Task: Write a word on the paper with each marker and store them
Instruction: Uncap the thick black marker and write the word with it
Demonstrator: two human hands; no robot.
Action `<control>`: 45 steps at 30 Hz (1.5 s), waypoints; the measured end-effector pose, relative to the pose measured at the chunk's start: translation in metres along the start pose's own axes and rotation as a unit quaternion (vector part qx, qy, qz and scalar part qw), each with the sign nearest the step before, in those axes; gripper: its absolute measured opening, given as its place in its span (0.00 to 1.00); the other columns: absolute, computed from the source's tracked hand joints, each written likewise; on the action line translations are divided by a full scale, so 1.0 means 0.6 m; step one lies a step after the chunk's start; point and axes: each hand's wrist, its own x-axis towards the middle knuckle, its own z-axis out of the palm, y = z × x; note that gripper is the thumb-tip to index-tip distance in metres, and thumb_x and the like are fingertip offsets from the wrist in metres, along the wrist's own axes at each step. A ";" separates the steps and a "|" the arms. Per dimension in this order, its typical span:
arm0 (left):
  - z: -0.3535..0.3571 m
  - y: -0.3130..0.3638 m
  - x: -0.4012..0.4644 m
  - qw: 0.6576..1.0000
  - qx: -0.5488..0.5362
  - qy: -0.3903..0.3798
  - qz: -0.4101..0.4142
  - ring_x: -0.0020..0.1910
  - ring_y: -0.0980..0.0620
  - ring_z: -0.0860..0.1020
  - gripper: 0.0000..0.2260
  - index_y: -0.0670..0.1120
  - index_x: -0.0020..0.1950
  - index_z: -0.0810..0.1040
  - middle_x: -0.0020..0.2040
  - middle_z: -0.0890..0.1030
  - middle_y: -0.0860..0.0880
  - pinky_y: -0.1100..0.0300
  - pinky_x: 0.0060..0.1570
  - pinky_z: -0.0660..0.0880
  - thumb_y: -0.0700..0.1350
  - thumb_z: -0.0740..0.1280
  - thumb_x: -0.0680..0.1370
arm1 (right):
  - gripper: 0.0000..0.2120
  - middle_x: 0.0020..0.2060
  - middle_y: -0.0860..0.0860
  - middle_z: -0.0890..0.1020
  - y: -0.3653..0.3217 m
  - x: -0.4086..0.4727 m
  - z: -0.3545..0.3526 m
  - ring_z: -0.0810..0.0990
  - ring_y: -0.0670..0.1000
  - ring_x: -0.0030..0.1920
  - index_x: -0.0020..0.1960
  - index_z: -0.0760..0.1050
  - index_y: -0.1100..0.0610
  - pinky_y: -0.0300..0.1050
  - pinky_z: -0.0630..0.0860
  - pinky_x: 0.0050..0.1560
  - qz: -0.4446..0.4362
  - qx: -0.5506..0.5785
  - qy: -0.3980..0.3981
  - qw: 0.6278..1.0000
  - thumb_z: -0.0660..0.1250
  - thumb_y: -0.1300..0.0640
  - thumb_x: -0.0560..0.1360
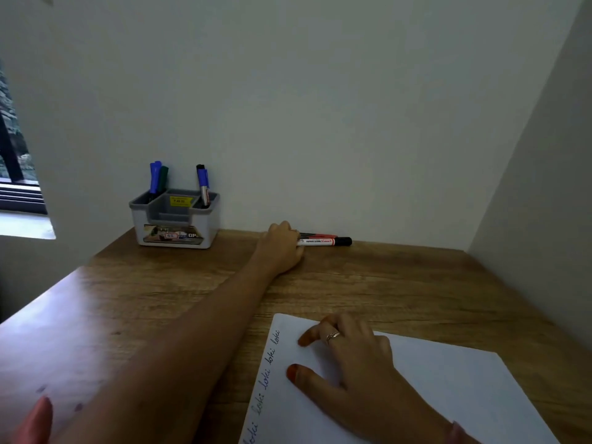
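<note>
Far out at the back of the counter [368, 283], the left hand [282, 245] reaches along a fully stretched arm and curls its fingers around the near end of a white marker with a black cap [325, 241], which lies flat against the foot of the wall. Just behind that one, touching the wall, lies a second marker [317, 235] with a red band, partly hidden by the hand. Whether the grasped marker has left the wood cannot be told.

Closer in, the right hand [349, 363] lies flat and relaxed on the paper [448, 389], fingers spread, gripping nothing, with a ring [332, 336] on one finger. Along the left edge of the paper runs a column of the same short handwritten word, repeated several times in dark ink.

Well to the left of the reaching hand, a grey organizer [174, 219] stands against the wall. Blue and green markers [157, 177] stand upright in its left compartment, and another blue marker [203, 184] stands in its right compartment.
</note>
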 end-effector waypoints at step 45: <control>-0.233 0.090 -0.306 0.618 -0.774 -0.057 -0.126 0.42 0.52 0.80 0.11 0.37 0.56 0.77 0.43 0.80 0.44 0.60 0.42 0.80 0.39 0.67 0.75 | 0.13 0.25 0.44 0.65 -0.050 -0.037 -0.052 0.61 0.44 0.26 0.32 0.78 0.47 0.37 0.61 0.27 -0.079 0.424 0.029 0.902 0.63 0.44 0.72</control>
